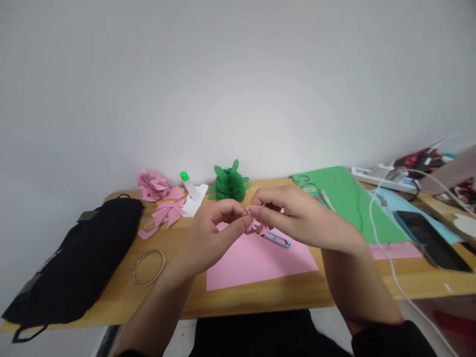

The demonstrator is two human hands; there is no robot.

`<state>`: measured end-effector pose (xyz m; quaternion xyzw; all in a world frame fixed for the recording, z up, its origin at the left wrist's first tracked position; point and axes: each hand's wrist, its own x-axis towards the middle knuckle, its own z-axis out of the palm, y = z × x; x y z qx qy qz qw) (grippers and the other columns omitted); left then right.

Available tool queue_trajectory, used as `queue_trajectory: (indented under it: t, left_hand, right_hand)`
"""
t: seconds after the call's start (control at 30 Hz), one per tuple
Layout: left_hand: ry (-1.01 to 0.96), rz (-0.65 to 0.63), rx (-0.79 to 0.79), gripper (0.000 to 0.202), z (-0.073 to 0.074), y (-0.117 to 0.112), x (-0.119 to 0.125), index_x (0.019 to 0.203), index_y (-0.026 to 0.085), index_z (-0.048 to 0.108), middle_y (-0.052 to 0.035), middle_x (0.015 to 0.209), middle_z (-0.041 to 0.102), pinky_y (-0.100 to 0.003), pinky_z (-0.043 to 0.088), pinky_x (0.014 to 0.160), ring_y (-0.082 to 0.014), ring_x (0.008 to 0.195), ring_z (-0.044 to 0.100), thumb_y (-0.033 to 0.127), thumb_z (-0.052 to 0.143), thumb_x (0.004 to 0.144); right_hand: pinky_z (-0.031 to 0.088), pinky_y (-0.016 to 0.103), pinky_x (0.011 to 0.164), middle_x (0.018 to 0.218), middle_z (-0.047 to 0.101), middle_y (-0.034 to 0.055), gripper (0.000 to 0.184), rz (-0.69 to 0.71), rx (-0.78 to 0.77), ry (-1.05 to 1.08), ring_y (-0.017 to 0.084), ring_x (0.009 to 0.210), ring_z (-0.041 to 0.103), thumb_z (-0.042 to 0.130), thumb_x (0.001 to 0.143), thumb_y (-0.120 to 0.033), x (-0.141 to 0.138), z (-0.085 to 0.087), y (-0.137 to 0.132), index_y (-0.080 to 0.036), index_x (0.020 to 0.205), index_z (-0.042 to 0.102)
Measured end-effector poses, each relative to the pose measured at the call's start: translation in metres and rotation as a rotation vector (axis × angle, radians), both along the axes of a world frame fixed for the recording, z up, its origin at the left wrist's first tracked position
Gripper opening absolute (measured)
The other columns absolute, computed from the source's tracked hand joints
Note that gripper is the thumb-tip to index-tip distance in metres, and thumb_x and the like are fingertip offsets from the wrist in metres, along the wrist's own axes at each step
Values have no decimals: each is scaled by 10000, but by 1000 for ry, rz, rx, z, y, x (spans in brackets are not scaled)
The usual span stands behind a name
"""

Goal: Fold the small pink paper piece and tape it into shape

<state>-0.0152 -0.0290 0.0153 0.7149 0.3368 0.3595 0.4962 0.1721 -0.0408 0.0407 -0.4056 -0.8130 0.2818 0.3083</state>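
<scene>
Between my fingertips is a small pink paper piece (257, 228) with a jagged edge, partly hidden by my fingers. My left hand (223, 230) pinches it from the left, and my right hand (288, 213) pinches it from the right, the two thumbs nearly meeting. Under my hands lies a pink paper sheet (256, 267) with a light blue utility knife (278, 240) on it. Just behind them stands a green pleated paper ball (229, 186) with leaf-shaped pieces around it.
Crumpled pink paper (152, 186), pink scraps (167, 213) and a glue stick (189, 186) are at the back left. Nearer are a bangle (148, 267) and a black bag (78, 263). Green sheets (349, 203), a phone (431, 240), a white cable (386, 253) and a power strip (385, 177) occupy the right.
</scene>
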Motion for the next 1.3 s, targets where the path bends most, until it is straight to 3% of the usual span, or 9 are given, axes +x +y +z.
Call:
queue_trajectory:
  t: [0.13, 0.23, 0.37, 0.63, 0.93, 1.13, 1.3]
  left_hand:
    - [-244, 67, -33, 172, -4, 10, 3, 686, 171, 657, 8, 653, 664, -224, 511, 627, -107, 642, 626, 224, 623, 846]
    - [-402, 174, -6, 179, -5, 14, 9, 677, 180, 666, 18, 643, 665, -209, 520, 606, -91, 608, 621, 205, 624, 849]
    - [-527, 277, 39, 175, -8, 17, 20, 686, 187, 671, 24, 641, 668, -203, 519, 585, -80, 575, 618, 209, 632, 856]
    - [-540, 438, 136, 172, -17, 11, 33, 690, 186, 659, 35, 603, 639, -187, 510, 580, -82, 578, 614, 189, 621, 857]
    - [-346, 350, 230, 217, -20, 11, 22, 667, 184, 618, 38, 623, 606, -212, 462, 606, -87, 614, 557, 198, 583, 881]
    - [-367, 284, 199, 169, -18, 12, 20, 735, 194, 654, 49, 667, 648, -194, 460, 602, -69, 617, 571, 179, 584, 889]
    - [-378, 277, 143, 198, -14, 9, 22, 682, 179, 644, 36, 627, 626, -198, 468, 577, -79, 598, 569, 168, 592, 872]
  right_hand:
    - [449, 239, 577, 685, 641, 9, 440, -95, -40, 236, 94, 605, 572, 394, 997, -432, 1, -5, 10, -164, 776, 665]
    - [472, 207, 569, 676, 641, -7, 393, -214, -23, 458, 80, 599, 588, 437, 983, -437, -2, -13, 12, -176, 821, 683]
    - [471, 185, 578, 663, 630, -27, 304, -221, 56, 541, 68, 614, 583, 511, 962, -392, -12, -22, 10, -209, 800, 693]
    - [477, 179, 584, 677, 643, -41, 182, -261, -14, 713, 58, 605, 580, 609, 917, -313, -27, -38, 6, -222, 773, 675]
    - [487, 161, 578, 647, 617, -53, 191, -231, -65, 734, 50, 594, 585, 610, 914, -264, -23, -39, 6, -213, 737, 661]
    - [475, 197, 579, 630, 615, -46, 211, -200, -107, 733, 74, 592, 578, 608, 909, -243, -19, -42, 6, -212, 707, 659]
    - [454, 224, 590, 633, 606, -41, 225, -224, -78, 686, 91, 611, 567, 594, 922, -249, -19, -43, 3, -218, 707, 650]
